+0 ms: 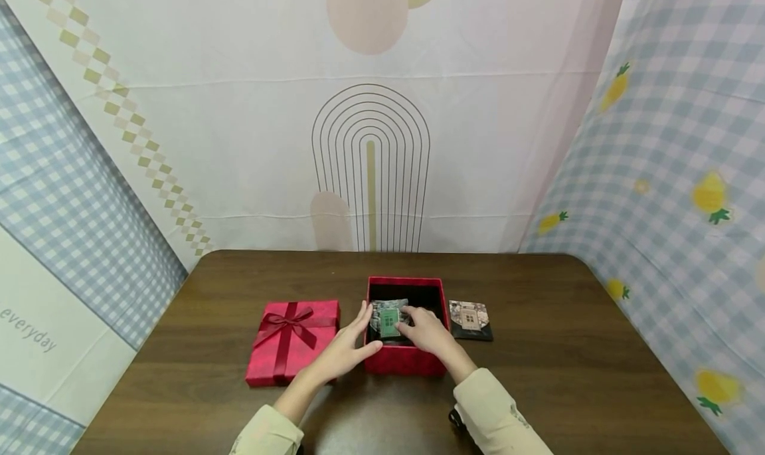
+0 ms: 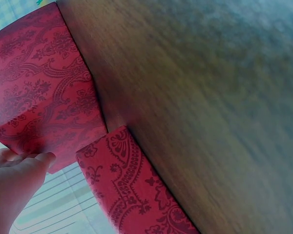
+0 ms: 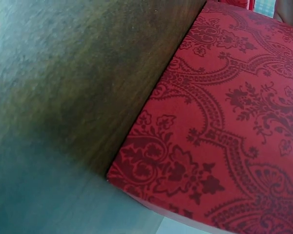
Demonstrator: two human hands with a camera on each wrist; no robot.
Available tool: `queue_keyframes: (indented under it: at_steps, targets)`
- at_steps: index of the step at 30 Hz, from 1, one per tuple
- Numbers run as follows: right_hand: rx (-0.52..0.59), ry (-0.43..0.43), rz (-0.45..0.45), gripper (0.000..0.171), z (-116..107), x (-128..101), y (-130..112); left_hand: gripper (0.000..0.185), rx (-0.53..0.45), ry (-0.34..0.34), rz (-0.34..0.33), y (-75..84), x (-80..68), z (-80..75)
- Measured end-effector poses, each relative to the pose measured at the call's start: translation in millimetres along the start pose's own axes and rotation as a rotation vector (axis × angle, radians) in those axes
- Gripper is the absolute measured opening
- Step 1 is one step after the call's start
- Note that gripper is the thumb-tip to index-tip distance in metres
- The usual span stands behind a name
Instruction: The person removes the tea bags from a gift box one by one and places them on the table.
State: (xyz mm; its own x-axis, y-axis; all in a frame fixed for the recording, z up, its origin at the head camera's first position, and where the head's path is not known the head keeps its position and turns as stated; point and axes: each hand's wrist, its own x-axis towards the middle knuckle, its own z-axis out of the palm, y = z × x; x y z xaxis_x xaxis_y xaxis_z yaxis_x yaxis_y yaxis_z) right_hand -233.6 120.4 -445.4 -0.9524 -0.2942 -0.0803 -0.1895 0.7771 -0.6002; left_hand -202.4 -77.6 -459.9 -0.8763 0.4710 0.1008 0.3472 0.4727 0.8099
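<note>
An uncovered red box (image 1: 405, 361) with a dark inside stands on the table, its patterned wall also filling much of the right wrist view. Within it is a small flat packet (image 1: 389, 322) with a green label. My right hand (image 1: 427, 334) reaches over the box's front wall and pinches the packet's right edge between thumb and fingers. Fingers extended, my left hand (image 1: 346, 350) rests against the box's left side. The left wrist view shows that hand (image 2: 17, 183) by the red box wall (image 2: 44, 87). The right fingers are hidden in the right wrist view.
Left of the box lies its red lid (image 1: 293, 342) with a dark red ribbon bow. A second flat packet (image 1: 470, 320), beige-labelled with a black lower part, lies close to the box's right side. The brown table (image 1: 538, 388) meets a white cloth backdrop (image 1: 257, 156) behind.
</note>
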Motion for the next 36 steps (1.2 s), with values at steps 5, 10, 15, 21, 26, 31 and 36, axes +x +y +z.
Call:
queue_keyframes:
  at_steps: [5,10,15,21,26,31,36]
  targets:
    - [0.018,0.059,-0.098,0.031,0.1,-1.8,1.4,0.072,-0.006,-0.011,0.000,-1.0,-0.3,-0.6]
    - [0.074,0.063,-0.197,0.027,-0.5,-2.1,3.0,0.073,-0.012,-0.013,0.005,0.3,-0.9,-1.3]
    - [0.117,-0.020,-0.240,0.031,-2.6,-1.1,3.5,0.073,0.000,-0.016,0.001,-0.7,-0.6,-1.0]
    - [0.143,-0.204,-0.186,0.039,-5.3,1.9,3.6,0.072,-0.008,-0.014,0.014,0.2,-0.8,-1.3]
    - [0.166,-0.249,-0.162,0.041,-5.8,2.8,3.9,0.071,0.029,0.003,0.076,1.1,-2.3,-1.1]
    - [0.183,-0.155,-0.178,0.039,-6.4,1.2,4.4,0.072,-0.008,-0.003,0.032,1.6,-1.4,-0.7]
    - [0.223,-0.037,-0.165,0.036,-6.6,0.7,4.1,0.071,0.004,-0.007,-0.003,1.4,-0.3,-0.7]
